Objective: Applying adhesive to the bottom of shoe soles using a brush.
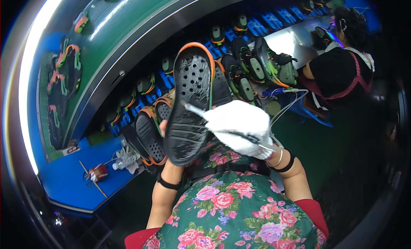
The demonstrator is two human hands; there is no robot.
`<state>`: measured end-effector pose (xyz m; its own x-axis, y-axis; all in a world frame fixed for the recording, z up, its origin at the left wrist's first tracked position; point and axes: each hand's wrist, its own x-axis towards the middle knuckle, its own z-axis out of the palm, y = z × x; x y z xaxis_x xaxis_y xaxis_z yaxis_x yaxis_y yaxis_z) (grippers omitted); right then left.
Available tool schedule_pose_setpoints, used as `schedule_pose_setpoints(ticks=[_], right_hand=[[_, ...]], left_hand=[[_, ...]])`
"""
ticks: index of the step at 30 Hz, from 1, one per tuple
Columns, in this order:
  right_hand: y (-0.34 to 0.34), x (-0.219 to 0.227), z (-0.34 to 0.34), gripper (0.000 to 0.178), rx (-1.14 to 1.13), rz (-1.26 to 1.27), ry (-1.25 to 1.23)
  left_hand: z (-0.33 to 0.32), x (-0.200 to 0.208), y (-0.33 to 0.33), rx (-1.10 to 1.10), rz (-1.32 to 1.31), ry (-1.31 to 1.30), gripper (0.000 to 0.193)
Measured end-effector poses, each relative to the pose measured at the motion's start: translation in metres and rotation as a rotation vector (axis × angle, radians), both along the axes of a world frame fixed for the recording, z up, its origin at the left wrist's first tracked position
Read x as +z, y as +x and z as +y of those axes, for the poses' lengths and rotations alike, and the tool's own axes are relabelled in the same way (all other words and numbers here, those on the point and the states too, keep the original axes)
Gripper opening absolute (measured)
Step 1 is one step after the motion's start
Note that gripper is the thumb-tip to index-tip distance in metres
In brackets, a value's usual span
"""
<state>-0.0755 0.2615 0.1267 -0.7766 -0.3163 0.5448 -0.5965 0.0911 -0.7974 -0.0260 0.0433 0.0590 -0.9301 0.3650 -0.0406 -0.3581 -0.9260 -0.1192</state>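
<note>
A black shoe sole with an orange rim and a group of round holes is held up in front of me, its inner face toward me with glossy streaks on it. My left hand grips it from behind; only a few fingertips show at its left edge, and the palm is hidden. In a white knit glove, my right hand is closed around a slim brush. The brush tip touches the middle of the sole. Behind it, more soles with orange rims stand close together.
Black-and-green shoes line a blue rack ahead. A green conveyor belt curves at upper left, with shoes beside it. A blue table holds a clear bottle. White cables hang at right, near a co-worker.
</note>
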Motion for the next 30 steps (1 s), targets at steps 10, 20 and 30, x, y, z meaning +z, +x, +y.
schedule_pose_setpoints(ticks=[10, 20, 30], right_hand=[[-0.019, 0.022, -0.011, 0.028, -0.035, 0.188, 0.145], [-0.014, 0.014, -0.026, 0.036, 0.071, 0.199, 0.212], [-0.008, 0.006, -0.031, 0.031, 0.031, 0.164, 0.2]], left_hand=[[0.027, -0.023, 0.005, -0.021, -0.108, 0.004, 0.094], [0.023, -0.041, 0.018, -0.061, 0.024, -0.055, 0.088], [0.016, -0.033, -0.002, -0.027, 0.115, -0.031, 0.089]])
